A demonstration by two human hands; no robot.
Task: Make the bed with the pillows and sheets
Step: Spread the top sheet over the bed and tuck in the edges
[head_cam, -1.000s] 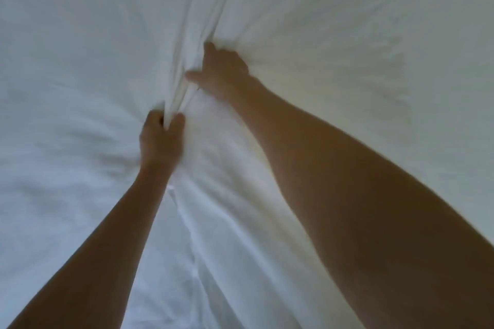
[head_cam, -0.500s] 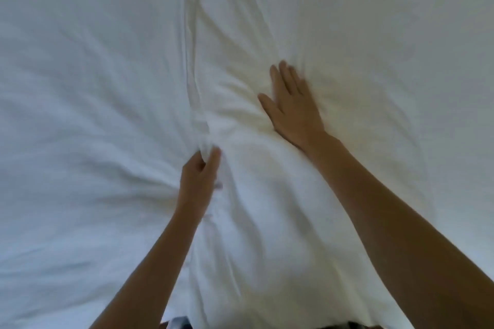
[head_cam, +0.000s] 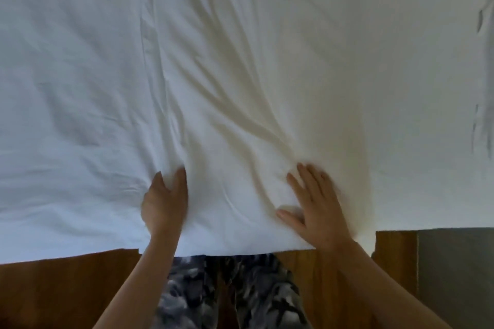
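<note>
Near the bed's edge, the left hand pinches the white sheet; the right hand presses it flat.

Landmark = sheet, spread over bed. Left hand on sheet near its front edge, pinching a fold; right hand flat on sheet, to the right of left hand. Floor in front of sheet edge. Person's legs in front of edge, betw. the arms.
</note>
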